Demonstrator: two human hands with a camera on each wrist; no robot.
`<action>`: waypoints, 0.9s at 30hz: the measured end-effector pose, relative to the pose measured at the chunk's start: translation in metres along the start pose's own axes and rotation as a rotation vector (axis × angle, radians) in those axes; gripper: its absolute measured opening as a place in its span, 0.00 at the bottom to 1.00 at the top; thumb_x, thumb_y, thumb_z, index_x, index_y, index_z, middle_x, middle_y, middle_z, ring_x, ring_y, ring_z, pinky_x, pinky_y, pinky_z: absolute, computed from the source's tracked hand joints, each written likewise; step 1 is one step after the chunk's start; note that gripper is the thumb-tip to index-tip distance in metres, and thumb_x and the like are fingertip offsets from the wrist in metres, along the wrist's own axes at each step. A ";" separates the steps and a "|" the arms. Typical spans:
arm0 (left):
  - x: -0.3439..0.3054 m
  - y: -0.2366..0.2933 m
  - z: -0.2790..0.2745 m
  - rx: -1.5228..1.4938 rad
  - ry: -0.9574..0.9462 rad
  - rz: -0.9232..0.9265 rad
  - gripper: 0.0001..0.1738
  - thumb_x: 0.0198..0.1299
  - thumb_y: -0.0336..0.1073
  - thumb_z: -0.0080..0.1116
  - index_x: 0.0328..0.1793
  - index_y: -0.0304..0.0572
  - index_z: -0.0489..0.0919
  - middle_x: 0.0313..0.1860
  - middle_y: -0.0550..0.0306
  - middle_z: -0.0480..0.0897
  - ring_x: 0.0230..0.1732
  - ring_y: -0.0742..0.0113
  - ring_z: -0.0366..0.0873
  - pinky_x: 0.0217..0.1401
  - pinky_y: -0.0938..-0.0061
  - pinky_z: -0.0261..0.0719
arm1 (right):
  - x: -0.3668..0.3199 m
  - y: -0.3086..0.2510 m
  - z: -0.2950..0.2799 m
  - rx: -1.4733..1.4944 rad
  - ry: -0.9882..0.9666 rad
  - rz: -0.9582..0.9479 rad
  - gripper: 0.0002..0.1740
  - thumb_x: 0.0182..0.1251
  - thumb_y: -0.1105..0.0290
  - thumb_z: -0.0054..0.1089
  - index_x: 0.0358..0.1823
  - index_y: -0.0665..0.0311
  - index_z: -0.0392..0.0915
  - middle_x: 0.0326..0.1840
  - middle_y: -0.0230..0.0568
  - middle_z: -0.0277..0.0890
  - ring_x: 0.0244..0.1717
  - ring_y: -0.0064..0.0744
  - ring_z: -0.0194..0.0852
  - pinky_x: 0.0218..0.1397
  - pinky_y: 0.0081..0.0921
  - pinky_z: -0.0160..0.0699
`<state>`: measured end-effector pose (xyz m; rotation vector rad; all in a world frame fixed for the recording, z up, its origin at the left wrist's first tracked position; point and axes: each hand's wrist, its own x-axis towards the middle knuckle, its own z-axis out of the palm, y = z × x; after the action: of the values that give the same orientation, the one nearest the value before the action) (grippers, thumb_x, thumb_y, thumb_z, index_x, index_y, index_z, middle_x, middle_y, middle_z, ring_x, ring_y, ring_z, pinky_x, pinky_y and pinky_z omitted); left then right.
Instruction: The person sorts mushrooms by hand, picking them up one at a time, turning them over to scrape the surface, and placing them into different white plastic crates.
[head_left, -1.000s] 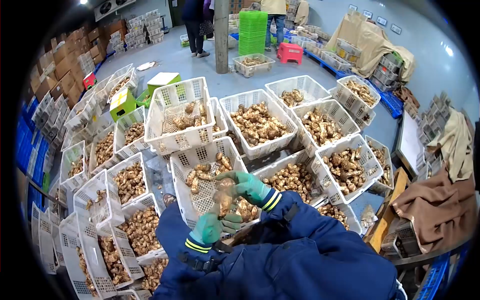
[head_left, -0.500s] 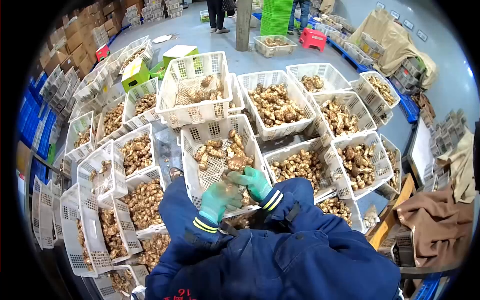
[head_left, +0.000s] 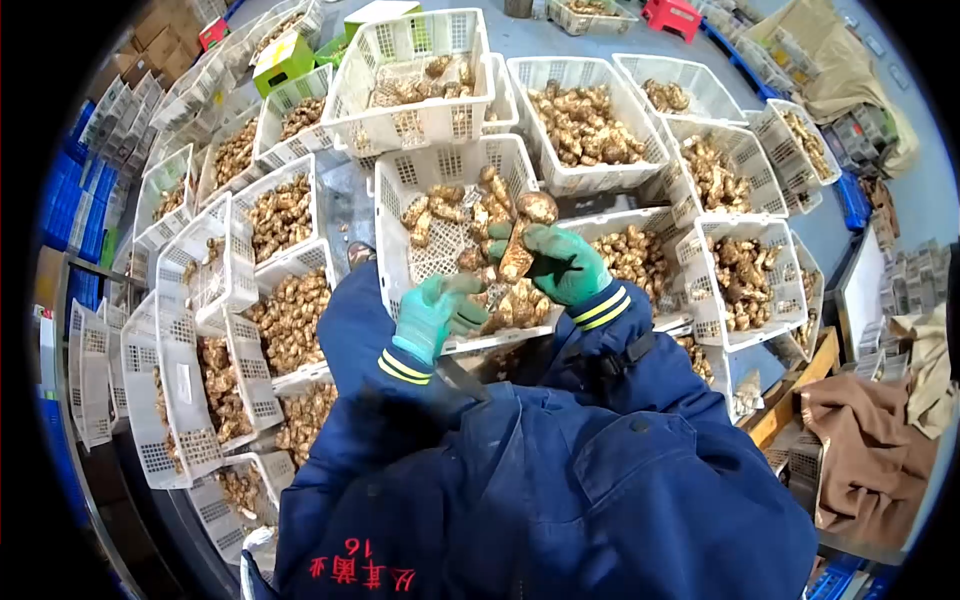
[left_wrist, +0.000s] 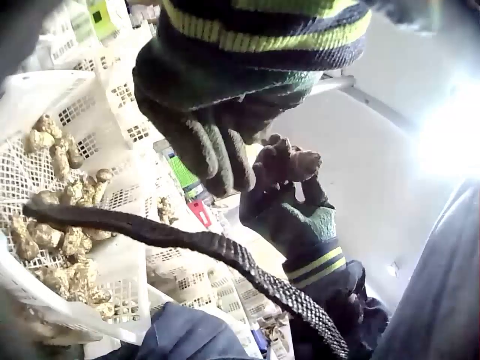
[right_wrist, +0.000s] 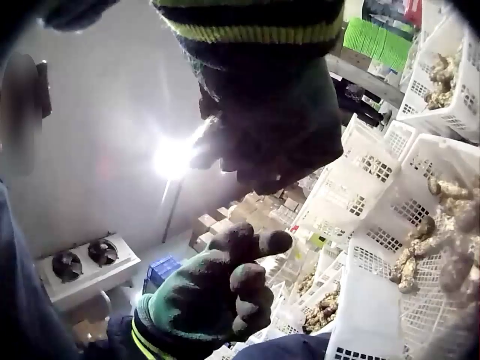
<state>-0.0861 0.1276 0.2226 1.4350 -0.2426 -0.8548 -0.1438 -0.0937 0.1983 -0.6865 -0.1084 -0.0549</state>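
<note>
My right hand, in a green glove, grips a brown-capped mushroom above the basket in front of me. To its left, my left hand hovers over the near part of that basket, fingers loosely bent and holding nothing. Mushrooms lie loose on the mesh bottom below. In the left wrist view the right hand has the mushroom at its fingertips, apart from the left hand. The left hand also looks empty in the right wrist view, where the right hand is dark.
White baskets of mushrooms surround the front basket, with one basket raised just behind it. Several more stand at left and right. A brown cloth drapes at far right, beside a yellow wooden beam.
The hands, close together half a second ago, are now apart. My right hand has moved right and up with a mushroom, and the left hand has come away empty. The head view has tilted down.
</note>
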 end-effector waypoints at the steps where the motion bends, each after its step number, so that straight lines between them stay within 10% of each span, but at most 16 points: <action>1: 0.007 -0.003 0.000 -0.032 -0.042 -0.037 0.25 0.67 0.49 0.51 0.51 0.28 0.76 0.32 0.48 0.84 0.26 0.68 0.81 0.28 0.80 0.78 | 0.000 -0.008 0.015 -0.062 0.016 0.024 0.21 0.65 0.70 0.48 0.54 0.78 0.72 0.62 0.63 0.67 0.61 0.55 0.69 0.65 0.48 0.68; 2: 0.012 -0.006 0.002 0.082 -0.054 -0.020 0.36 0.66 0.62 0.44 0.53 0.28 0.76 0.33 0.47 0.85 0.28 0.67 0.81 0.32 0.79 0.79 | 0.004 -0.002 0.006 -0.018 -0.106 -0.054 0.23 0.64 0.70 0.49 0.57 0.78 0.69 0.62 0.62 0.67 0.60 0.55 0.70 0.65 0.48 0.69; 8: 0.015 0.004 0.021 -0.519 -0.509 -0.386 0.39 0.67 0.65 0.36 0.59 0.31 0.72 0.36 0.50 0.81 0.31 0.63 0.78 0.33 0.78 0.76 | 0.008 0.013 -0.025 -0.300 0.072 0.150 0.29 0.62 0.71 0.51 0.64 0.79 0.61 0.61 0.56 0.69 0.59 0.45 0.72 0.63 0.38 0.72; 13: 0.018 -0.010 0.018 -0.602 -0.553 -0.182 0.37 0.66 0.65 0.40 0.59 0.35 0.72 0.36 0.53 0.79 0.27 0.63 0.75 0.27 0.77 0.72 | 0.005 -0.015 0.035 -0.337 0.108 0.358 0.30 0.60 0.74 0.51 0.65 0.76 0.61 0.58 0.49 0.72 0.54 0.36 0.74 0.57 0.29 0.74; 16: 0.014 -0.020 0.010 -0.572 -0.518 -0.143 0.33 0.67 0.60 0.42 0.70 0.46 0.61 0.37 0.53 0.79 0.26 0.62 0.77 0.29 0.72 0.76 | 0.004 -0.004 0.050 -0.128 0.215 0.318 0.07 0.58 0.75 0.59 0.38 0.66 0.77 0.35 0.30 0.76 0.35 0.19 0.74 0.35 0.14 0.71; 18: 0.016 -0.018 0.007 -0.455 -0.441 -0.255 0.30 0.68 0.60 0.41 0.70 0.54 0.61 0.33 0.56 0.77 0.19 0.67 0.71 0.23 0.74 0.72 | -0.001 0.009 0.028 -0.007 0.114 0.275 0.07 0.58 0.75 0.61 0.26 0.60 0.70 0.31 0.31 0.75 0.34 0.21 0.75 0.35 0.16 0.72; 21: 0.018 -0.024 0.006 -0.337 -0.341 -0.195 0.25 0.70 0.57 0.39 0.69 0.65 0.61 0.29 0.59 0.72 0.14 0.74 0.63 0.16 0.76 0.64 | 0.000 0.017 0.039 -0.177 0.400 0.162 0.15 0.58 0.75 0.62 0.21 0.58 0.63 0.24 0.29 0.66 0.27 0.24 0.71 0.38 0.23 0.78; 24: 0.026 -0.043 -0.002 -0.453 -0.347 -0.265 0.27 0.70 0.54 0.41 0.73 0.67 0.56 0.27 0.60 0.71 0.14 0.73 0.65 0.16 0.75 0.66 | -0.004 0.025 0.017 -0.311 0.311 0.097 0.05 0.56 0.76 0.62 0.32 0.67 0.74 0.26 0.31 0.70 0.34 0.26 0.75 0.42 0.26 0.78; 27: 0.035 -0.049 -0.003 -0.684 -0.417 -0.305 0.27 0.68 0.50 0.47 0.71 0.62 0.60 0.25 0.58 0.72 0.14 0.68 0.67 0.16 0.71 0.69 | -0.003 0.026 -0.012 -1.046 0.077 -0.113 0.10 0.56 0.76 0.62 0.39 0.71 0.75 0.30 0.35 0.74 0.37 0.27 0.77 0.45 0.25 0.77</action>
<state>-0.0776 0.1121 0.1653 0.6512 -0.0276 -1.3320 -0.1433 -0.0811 0.1721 -1.7210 -0.0370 -0.2569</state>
